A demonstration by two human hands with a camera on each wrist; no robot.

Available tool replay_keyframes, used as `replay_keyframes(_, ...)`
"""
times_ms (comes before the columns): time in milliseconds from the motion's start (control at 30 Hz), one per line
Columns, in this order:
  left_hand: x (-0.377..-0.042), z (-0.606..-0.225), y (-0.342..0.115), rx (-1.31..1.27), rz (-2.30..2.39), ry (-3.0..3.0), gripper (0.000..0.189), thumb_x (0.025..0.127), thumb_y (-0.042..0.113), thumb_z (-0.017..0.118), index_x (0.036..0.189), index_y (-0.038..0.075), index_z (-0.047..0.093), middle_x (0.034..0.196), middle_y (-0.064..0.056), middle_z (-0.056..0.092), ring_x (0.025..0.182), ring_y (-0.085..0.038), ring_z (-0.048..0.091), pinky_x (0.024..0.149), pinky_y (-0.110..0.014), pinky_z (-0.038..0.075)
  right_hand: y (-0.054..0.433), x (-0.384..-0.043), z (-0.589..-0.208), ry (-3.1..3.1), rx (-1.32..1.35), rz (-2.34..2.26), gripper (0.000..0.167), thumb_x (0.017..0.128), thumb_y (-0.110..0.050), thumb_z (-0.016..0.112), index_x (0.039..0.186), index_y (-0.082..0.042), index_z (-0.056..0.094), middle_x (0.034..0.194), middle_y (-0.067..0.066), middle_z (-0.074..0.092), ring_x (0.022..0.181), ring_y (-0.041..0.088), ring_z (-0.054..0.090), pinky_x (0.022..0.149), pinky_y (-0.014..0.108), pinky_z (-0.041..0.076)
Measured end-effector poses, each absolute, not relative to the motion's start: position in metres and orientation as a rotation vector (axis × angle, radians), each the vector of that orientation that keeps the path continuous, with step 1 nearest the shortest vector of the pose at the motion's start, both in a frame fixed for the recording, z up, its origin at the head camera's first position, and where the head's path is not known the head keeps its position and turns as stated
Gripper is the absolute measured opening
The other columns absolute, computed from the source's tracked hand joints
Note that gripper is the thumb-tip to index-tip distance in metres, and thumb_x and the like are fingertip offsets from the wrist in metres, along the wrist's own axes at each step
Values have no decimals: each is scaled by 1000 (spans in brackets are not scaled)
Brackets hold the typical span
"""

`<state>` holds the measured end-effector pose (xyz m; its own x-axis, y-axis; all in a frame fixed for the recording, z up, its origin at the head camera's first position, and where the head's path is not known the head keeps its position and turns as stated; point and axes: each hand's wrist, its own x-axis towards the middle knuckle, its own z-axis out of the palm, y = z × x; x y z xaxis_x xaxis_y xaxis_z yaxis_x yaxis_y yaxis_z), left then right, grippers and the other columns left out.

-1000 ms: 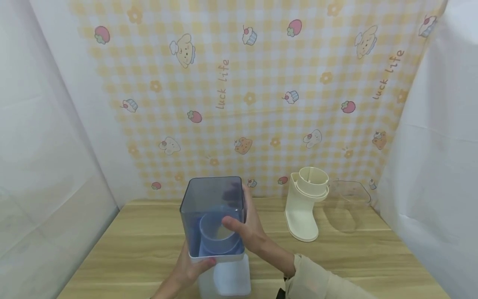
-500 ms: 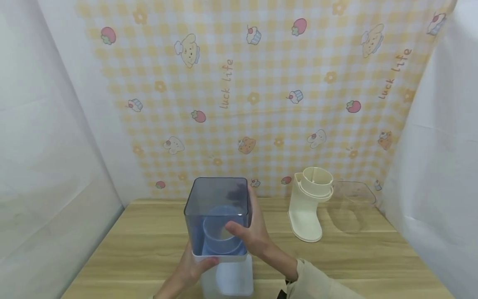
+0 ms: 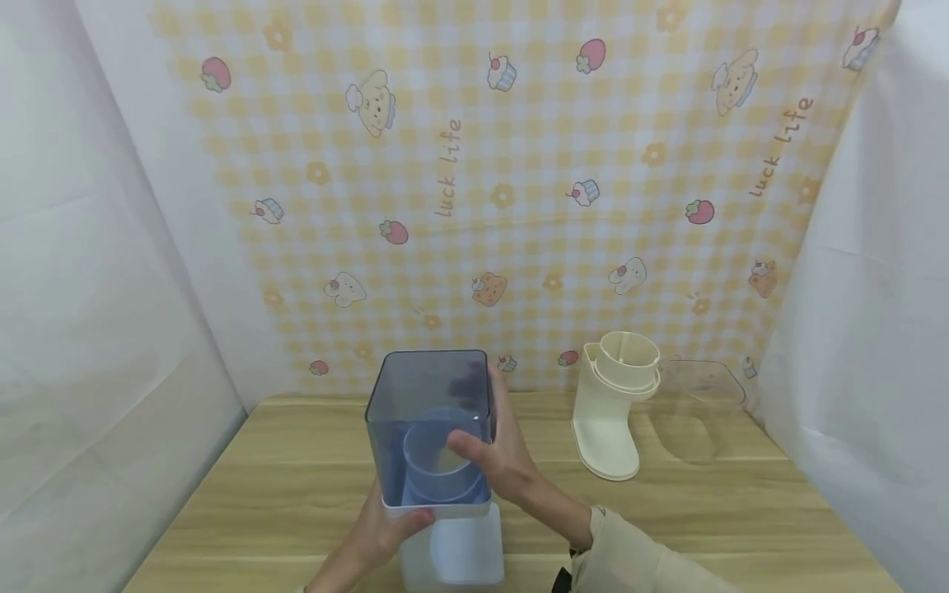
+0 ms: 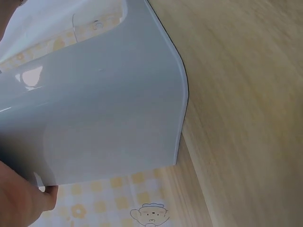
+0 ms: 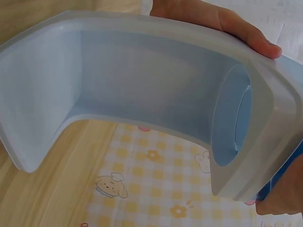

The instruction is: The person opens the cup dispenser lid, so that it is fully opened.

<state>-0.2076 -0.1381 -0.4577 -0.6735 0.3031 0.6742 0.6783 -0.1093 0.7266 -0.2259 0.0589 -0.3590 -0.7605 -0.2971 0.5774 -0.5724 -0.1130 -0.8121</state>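
Observation:
Both hands hold up what looks like a pet feeder, made of a smoky clear square tank (image 3: 428, 387) on a pale blue-grey curved stand (image 3: 467, 548). A round blue collar shows through the tank wall. My left hand (image 3: 381, 531) grips it from the lower left, thumb on the white rim under the tank. My right hand (image 3: 504, 457) holds the tank's right side, thumb across its near wall and fingers behind. In the right wrist view, the stand (image 5: 147, 75) has a C-shaped profile and a round opening near its top end.
A cream stand (image 3: 604, 420) with a round open neck stands at the back right of the wooden table (image 3: 282, 486). Beside it, against the checked backdrop (image 3: 549, 239), is a clear plastic container (image 3: 700, 420). White sheets (image 3: 860, 329) close off both sides.
The head view has shifted slightly, moving the whole scene a little to the right. Both hands keep the same hold, and the feeder's tilt has changed only slightly.

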Motion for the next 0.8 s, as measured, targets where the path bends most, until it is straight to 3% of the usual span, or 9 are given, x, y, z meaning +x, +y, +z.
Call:
replay_keyframes(233, -208, -457, -141, -1096, -1830, -1883, 65, 90, 13, 72, 144, 8, 36, 127, 6, 62, 108, -12, 65, 94, -29, 53, 58, -225, -358, -1948, 977, 1948, 98, 83, -70, 62, 158, -24, 19, 147, 9, 42, 129, 29, 46, 107, 50, 39)
replay_keyframes(400, -207, -457, -143, -1104, -1829, -1900, 66, 90, 9, 71, 145, 8, 35, 126, 5, 63, 107, -13, 65, 92, -30, 54, 56, -227, -362, -1876, 997, 1935, 94, 84, -69, 63, 156, -23, 25, 142, 10, 46, 124, 31, 50, 102, 44, 44)
replay_keyframes(800, -207, -457, -140, -1105, -1810, -1899, 62, 92, 18, 72, 143, 9, 37, 125, 5, 64, 107, -12, 66, 93, -29, 54, 56, -225, -364, -1815, 1008, 1927, 93, 85, -67, 64, 156, -22, 25, 138, 11, 49, 121, 28, 52, 99, 41, 48)
